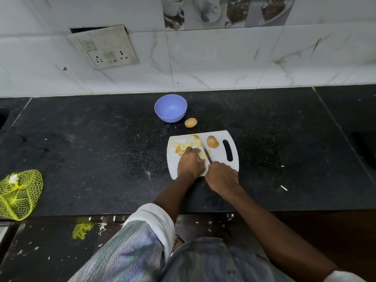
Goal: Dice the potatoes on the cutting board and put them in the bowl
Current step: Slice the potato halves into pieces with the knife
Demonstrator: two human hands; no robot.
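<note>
1. Pale yellow cut potato pieces (181,147) lie in a loose heap on the left part of the white cutting board (220,157), some with tan skin showing.
2. A whole unpeeled potato (212,142) sits on the board near its handle slot; another potato (190,122) rests on the black bench (101,149), just beside the bowl.
3. The left hand (190,164) presses down on a potato chunk (202,155), fingers curled over it.
4. The right hand (222,176) grips the knife (206,152) handle, fingers closed round it; the blade lies against the chunk.
5. The blue bowl (171,108) stands behind the board, apart from it, with nothing visible inside.
6. A yellow mesh bag (19,195) lies at the bench's left edge.
</note>
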